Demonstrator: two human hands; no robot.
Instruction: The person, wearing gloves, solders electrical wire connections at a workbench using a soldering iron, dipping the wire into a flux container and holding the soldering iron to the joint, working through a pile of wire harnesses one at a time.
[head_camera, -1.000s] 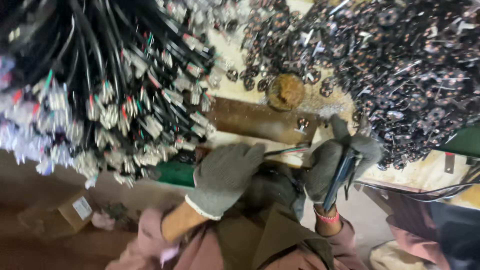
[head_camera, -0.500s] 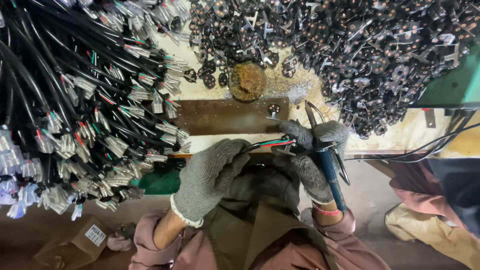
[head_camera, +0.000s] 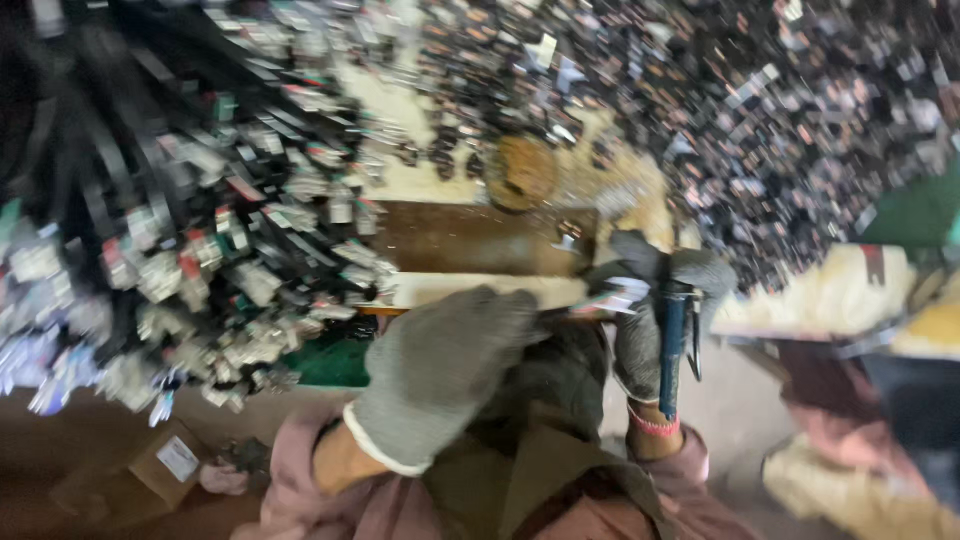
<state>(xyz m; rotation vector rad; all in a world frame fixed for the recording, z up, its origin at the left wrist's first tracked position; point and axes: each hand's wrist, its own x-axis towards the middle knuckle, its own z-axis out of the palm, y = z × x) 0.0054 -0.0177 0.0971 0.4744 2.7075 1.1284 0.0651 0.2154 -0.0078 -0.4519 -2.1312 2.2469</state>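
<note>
Both my hands wear grey knit gloves. My left hand (head_camera: 440, 375) is closed around a thin bundle of coloured wires (head_camera: 612, 298) at the table's front edge. My right hand (head_camera: 650, 320) grips a blue-handled tool (head_camera: 672, 345), its head meeting the wire ends close to a brown metal plate (head_camera: 480, 238). The picture is blurred, so the tool's tip is hard to make out.
A big bundle of black cables with white connectors (head_camera: 170, 210) covers the left side. A heap of small dark metal parts (head_camera: 760, 110) fills the upper right. A round rusty disc (head_camera: 520, 172) lies behind the plate. A small cardboard box (head_camera: 165, 465) sits lower left.
The view has swung and blurred. My hands stay together at the plate's front edge, left still on the wires, right still on the tool.
</note>
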